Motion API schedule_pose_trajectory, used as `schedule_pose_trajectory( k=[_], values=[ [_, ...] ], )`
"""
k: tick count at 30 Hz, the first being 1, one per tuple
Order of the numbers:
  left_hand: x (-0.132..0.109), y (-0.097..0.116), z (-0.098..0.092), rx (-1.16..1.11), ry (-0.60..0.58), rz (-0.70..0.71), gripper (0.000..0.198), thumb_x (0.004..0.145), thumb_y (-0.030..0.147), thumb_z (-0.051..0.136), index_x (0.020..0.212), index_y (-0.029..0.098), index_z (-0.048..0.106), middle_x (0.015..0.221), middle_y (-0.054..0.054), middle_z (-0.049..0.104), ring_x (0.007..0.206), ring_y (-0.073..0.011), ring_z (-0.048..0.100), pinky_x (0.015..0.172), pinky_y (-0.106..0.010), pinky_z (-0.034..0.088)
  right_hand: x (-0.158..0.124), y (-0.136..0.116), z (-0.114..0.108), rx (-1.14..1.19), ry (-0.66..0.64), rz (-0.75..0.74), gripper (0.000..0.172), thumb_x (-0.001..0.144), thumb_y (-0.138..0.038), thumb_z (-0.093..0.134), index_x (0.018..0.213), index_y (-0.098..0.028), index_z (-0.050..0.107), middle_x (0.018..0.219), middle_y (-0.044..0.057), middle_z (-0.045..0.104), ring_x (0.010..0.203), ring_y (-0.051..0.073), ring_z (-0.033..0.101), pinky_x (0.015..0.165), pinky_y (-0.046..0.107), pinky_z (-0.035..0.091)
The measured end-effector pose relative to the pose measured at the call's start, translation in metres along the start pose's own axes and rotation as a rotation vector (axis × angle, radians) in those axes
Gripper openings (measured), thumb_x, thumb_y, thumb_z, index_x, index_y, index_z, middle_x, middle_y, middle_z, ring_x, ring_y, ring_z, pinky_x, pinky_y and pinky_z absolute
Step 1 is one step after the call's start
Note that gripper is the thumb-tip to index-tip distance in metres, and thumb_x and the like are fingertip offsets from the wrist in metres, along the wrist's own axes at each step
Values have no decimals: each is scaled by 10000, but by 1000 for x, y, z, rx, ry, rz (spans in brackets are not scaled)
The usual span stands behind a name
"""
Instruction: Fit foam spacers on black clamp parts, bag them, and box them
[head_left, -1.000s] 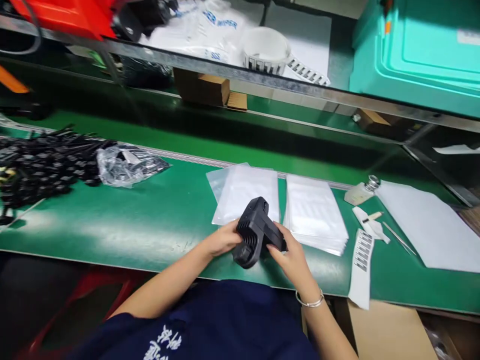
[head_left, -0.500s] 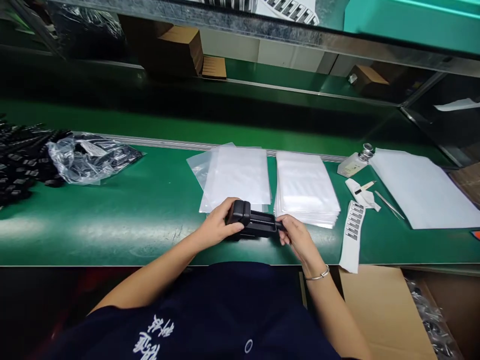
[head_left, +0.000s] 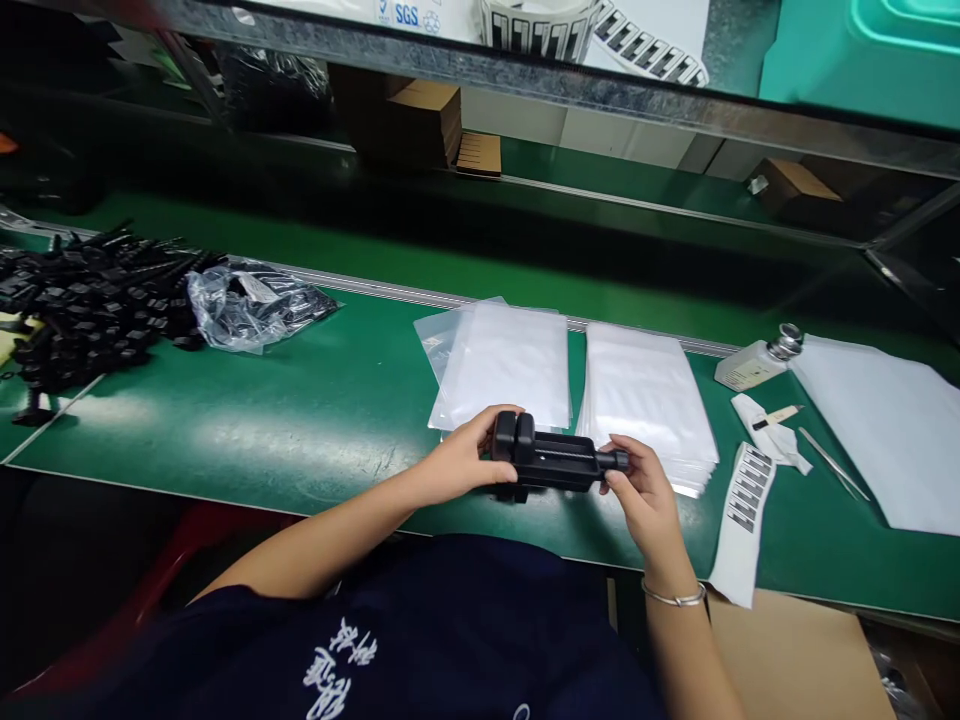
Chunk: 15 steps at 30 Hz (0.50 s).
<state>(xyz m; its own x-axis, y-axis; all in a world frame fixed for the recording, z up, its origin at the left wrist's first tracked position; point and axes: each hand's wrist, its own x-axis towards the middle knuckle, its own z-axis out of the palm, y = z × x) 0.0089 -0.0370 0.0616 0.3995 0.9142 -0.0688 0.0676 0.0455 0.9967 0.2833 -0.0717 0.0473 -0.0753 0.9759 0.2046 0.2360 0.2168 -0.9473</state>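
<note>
A black clamp (head_left: 559, 462) with a long slotted body and a round knob at its right end is held level just above the table's front edge. My left hand (head_left: 469, 462) is closed round its blocky left end, thumb in front and fingers behind. My right hand (head_left: 643, 492) has its thumb and fingers around the knob (head_left: 616, 460). Right behind the clamp lie a loose pile of clear plastic bags (head_left: 510, 365) and a thicker, neater stack of bags (head_left: 649, 400). Part of the clamp's left end is hidden by my left hand.
At the left lies a heap of black parts (head_left: 112, 300) beside a filled plastic bag (head_left: 259, 305). To the right are a label strip (head_left: 746, 515), tweezers (head_left: 832, 463), a knife (head_left: 776, 417), a pump bottle (head_left: 757, 360) and a white sheet (head_left: 889, 430). A metal shelf edge (head_left: 525, 85) runs overhead.
The view has swung left, showing more of the black heap. My right hand's fingers have opened out around the knob, which now shows. The clamp stays in both hands.
</note>
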Motion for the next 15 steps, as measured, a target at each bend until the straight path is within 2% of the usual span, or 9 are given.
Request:
schedule_pose_trajectory(
  k=[2, 5, 8, 11, 15],
  values=[
    [-8, 8, -2, 205, -31, 143, 801, 711, 397, 803, 1395, 243, 415, 1297, -102, 606, 1168, -283, 597, 1016, -421, 462, -4, 6, 0, 44, 67, -15, 304, 905, -308, 654, 1204, -278, 602, 1057, 57, 644, 868, 208, 646, 692, 328, 561],
    [-11, 12, -5, 459, -99, 498, 803, 820, 278, 712, 1486, 268, 263, 1324, -112, 610, 1246, -264, 567, 1088, -441, 422, -7, 8, 2, -15, 129, -101, 281, 875, -249, 691, 1152, -276, 655, 1112, 63, 651, 1035, 230, 629, 863, 362, 536],
    [-9, 9, -8, 620, -91, 783, 742, 901, 213, 589, 1520, 273, 185, 1322, -122, 620, 1252, -239, 570, 1105, -445, 416, -7, 6, 5, -43, 155, -169, 284, 869, -220, 685, 1144, -287, 666, 1117, 58, 659, 1077, 236, 619, 925, 393, 517],
    [-7, 8, -10, 701, -74, 897, 708, 927, 203, 539, 1529, 236, 167, 1287, -134, 646, 1236, -222, 589, 1101, -436, 421, -5, 4, 9, -67, 154, -196, 289, 867, -196, 677, 1140, -289, 668, 1118, 56, 662, 1081, 235, 620, 930, 406, 518],
    [-10, 7, -11, 745, -93, 920, 639, 930, 158, 479, 1509, 225, 217, 1298, -132, 643, 1241, -213, 590, 1115, -449, 395, -4, 7, 11, -91, 148, -232, 296, 873, -175, 666, 1148, -285, 658, 1129, 56, 660, 1083, 230, 621, 936, 410, 518]
  ],
)
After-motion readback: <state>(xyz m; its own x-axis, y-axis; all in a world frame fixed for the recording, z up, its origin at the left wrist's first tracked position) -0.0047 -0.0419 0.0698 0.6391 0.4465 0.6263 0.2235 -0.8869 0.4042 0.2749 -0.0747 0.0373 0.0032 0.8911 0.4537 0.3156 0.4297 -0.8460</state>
